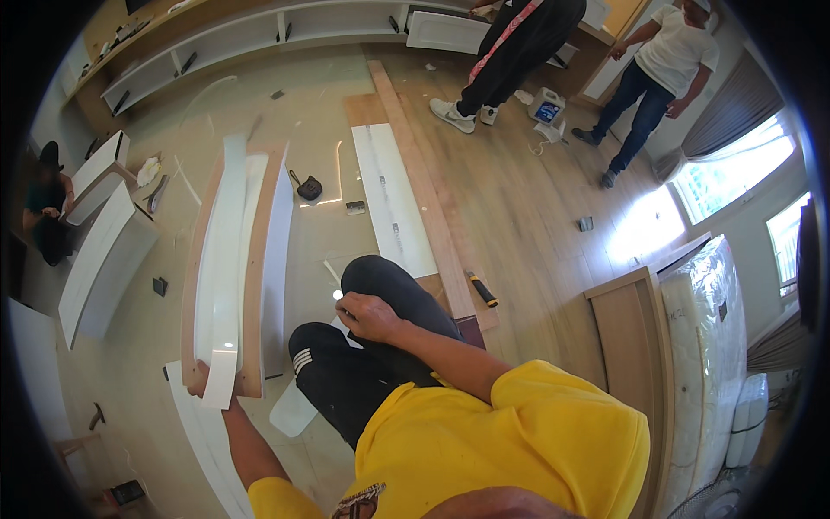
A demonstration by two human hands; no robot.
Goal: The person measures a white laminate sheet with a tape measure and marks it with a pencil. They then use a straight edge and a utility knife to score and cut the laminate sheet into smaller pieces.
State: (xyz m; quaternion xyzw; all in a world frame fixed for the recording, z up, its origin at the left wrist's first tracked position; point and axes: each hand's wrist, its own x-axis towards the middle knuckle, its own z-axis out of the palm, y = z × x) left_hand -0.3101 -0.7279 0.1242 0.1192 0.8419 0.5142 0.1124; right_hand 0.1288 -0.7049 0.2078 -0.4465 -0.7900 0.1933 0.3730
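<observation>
A long wooden box frame [255, 290], with pale wood edges and white sides, lies on the floor to my left. Along its inside runs a long, thin white strip [226, 320], whose near end sticks out past the frame. My left hand [200, 379] is at that near end, closed around the strip, partly hidden beneath it. My right hand [369, 317] is by my raised knee, its fingers curled in. Whatever it may hold is hidden.
A tape measure [308, 186] lies right of the frame. Beyond is a white panel [393, 203] beside a long wood board [424, 199]. A yellow-black utility knife [482, 290] lies right. Two people [657, 78] stand at the back; another person [50, 203] sits far left near white panels.
</observation>
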